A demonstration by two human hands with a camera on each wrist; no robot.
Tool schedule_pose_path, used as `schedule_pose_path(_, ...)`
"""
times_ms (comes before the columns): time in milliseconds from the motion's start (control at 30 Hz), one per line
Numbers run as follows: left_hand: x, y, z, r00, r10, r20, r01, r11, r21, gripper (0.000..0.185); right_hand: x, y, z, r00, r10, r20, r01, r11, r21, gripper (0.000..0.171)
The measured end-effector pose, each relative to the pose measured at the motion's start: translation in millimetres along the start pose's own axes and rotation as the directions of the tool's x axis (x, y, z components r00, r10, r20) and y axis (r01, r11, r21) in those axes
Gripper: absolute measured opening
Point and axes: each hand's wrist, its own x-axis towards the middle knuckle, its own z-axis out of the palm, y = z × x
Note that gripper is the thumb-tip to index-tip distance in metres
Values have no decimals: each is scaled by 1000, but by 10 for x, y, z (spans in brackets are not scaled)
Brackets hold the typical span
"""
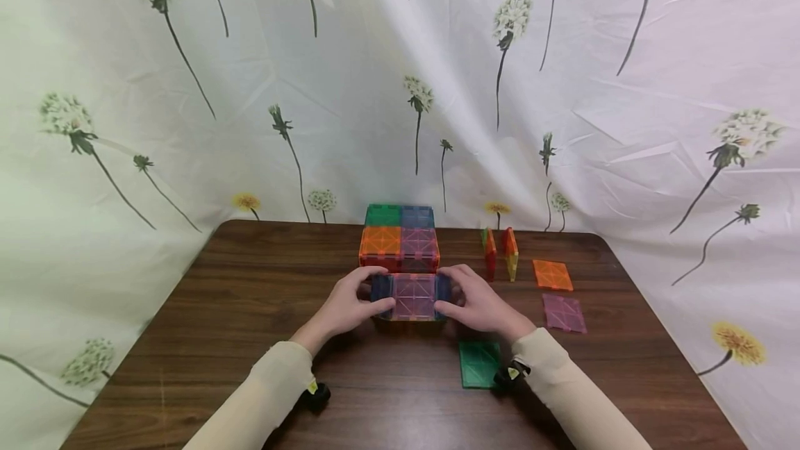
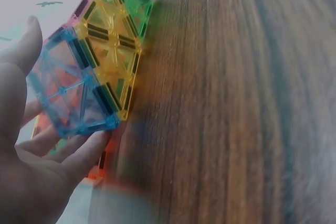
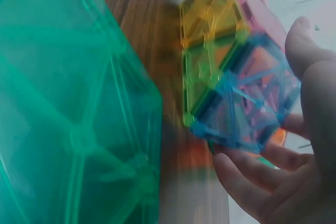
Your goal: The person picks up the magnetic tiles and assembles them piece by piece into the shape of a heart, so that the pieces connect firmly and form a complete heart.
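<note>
A small block of see-through magnetic tiles [image 1: 414,296] sits on the table, with a pink-purple square on top and dark blue ends. My left hand [image 1: 350,303] grips its left end, thumb on the top edge and fingers round the far side. At the right end my right hand [image 1: 476,299] holds it the same way. The left wrist view shows a blue end tile [image 2: 68,87] and yellow tiles [image 2: 113,38] along the near side; in the right wrist view a yellow-green tile [image 3: 202,69] joins them. Just behind stands a larger tile box [image 1: 382,240] with green, blue, orange and purple squares on top.
A green square tile [image 1: 478,365] lies near my right wrist. Farther right lie a purple tile [image 1: 564,313] and an orange tile [image 1: 553,275]. Red tiles [image 1: 490,255] and yellow-orange tiles [image 1: 511,255] stand on edge to the right of the box. A flowered curtain [image 1: 350,89] hangs behind the table.
</note>
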Motion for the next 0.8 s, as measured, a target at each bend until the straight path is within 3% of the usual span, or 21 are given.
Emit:
schedule_pose_path(233,-10,36,13,998,-17,-56,18,1000,24,61,15,-98,36,998,34,-48,-35,999,-10,70)
schedule_pose_path(533,-52,23,35,999,16,-27,-15,998,60,79,-14,-164,35,997,59,-45,-63,993,-100,93)
schedule_pose_path(800,-46,44,24,995,68,-72,-59,991,123,74,7,-140,33,997,14,-76,-24,991,-134,86)
